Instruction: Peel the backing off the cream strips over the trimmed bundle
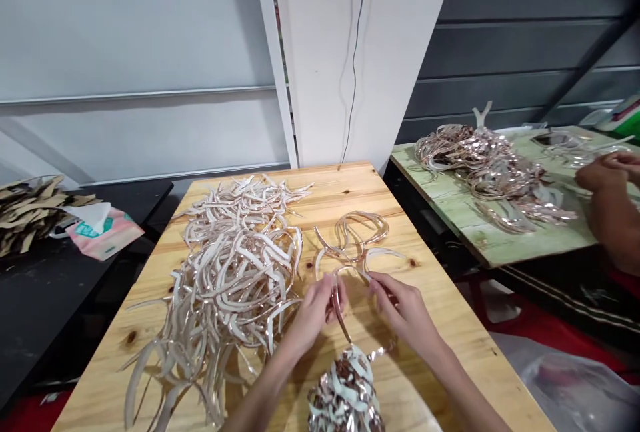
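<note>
Between my two hands runs a thin shiny rose-gold strip [349,271] with a pale underside. My left hand [320,304] pinches it near one end, and part of a strip hangs from those fingers. My right hand [397,302] grips it on the other side, its fingertips partly hidden. Just below my hands, close to me, sits a bundle of crumpled pale and rose-gold strips [347,389]. Beyond my hands lies a small group of looped strips [363,225]. Left of them spreads a large tangled heap of similar strips [240,279].
All this lies on a wooden table [425,312]. At left, a dark table [30,325] holds a tissue pack [106,233] and brown strips [30,212]. A greenish table [450,209] at right bears a shiny strip pile [500,169]; another person's hands [610,175] are beside it.
</note>
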Demonstrator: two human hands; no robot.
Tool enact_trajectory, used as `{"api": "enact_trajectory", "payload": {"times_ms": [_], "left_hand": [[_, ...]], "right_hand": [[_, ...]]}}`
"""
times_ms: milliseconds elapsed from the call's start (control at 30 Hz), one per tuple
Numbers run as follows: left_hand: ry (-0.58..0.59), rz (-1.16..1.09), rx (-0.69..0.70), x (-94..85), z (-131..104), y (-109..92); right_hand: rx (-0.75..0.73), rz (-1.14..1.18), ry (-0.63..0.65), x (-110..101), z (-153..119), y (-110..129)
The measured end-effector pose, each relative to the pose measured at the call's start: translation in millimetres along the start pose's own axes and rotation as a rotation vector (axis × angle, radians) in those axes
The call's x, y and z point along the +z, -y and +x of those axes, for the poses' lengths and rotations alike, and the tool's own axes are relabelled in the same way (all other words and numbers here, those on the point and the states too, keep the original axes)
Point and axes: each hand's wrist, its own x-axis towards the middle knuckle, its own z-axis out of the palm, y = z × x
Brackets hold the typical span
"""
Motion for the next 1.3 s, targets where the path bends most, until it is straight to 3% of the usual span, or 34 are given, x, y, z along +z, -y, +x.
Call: {"api": "enact_trajectory", "payload": {"times_ms": [100,333,533,800,1067,1300], "left_hand": [[-0.101,-0.152,0.002,9.6,1.6,14.4],[-0.125,0.153,0.092,20.5,-1.8,32.6],[-0.133,0.133,0.051,18.5,-2.3,36.8],[-0.175,0.183,0.069,22.0,-4.0,32.8],[-0.282,0.387,0.256,29.7,-2.3,27.3],[-0.293,0.407,0.119,23.6,-4.9,38.2]], "right_hand": [[0.096,0.132,-0.017,11.1,-3.3,-0.4],[0.044,0.134,0.240,24.9,-8.6,7.9],[0.096,0.279,0.312,24.9,-9.7,6.6],[0.176,0.419,0.179,31.5,-11.4,5.5],[0.125,0.164,0.048,25.3,-6.2,-3.0],[-0.157,-0.030,-0.067,10.7,-12.3,5.1]]}}
